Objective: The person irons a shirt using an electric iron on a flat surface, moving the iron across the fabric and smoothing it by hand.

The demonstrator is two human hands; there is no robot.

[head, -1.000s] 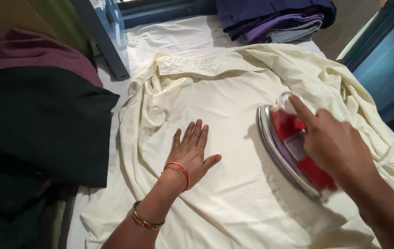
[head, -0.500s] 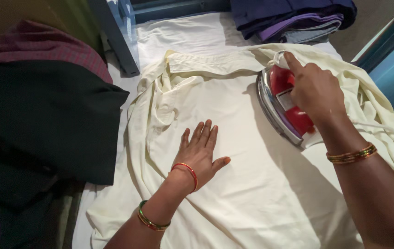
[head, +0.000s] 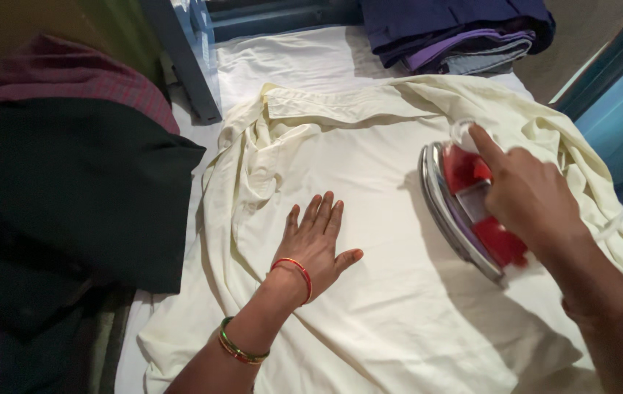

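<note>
Nearest us, the left hand (head: 316, 244) lies flat and open on the cream shirt (head: 370, 219), fingers spread, pinning the cloth to the white-covered board (head: 289, 62) and gripping nothing. Just right of it, the right hand (head: 527, 193) is wrapped tight around the handle of the red iron (head: 465, 208), forefinger stretched along the top, soleplate down on the shirt's right half. That looks like the pressing stroke itself, mid-panel; any following pass would call for the flat palm to hold the fabric taut while the iron clears the rumpled folds at the left. Far left, dark garments (head: 56, 190) lie heaped. At the far end sits a folded stack of clothes (head: 450, 29), blue and purple. No containers are in sight.
</note>
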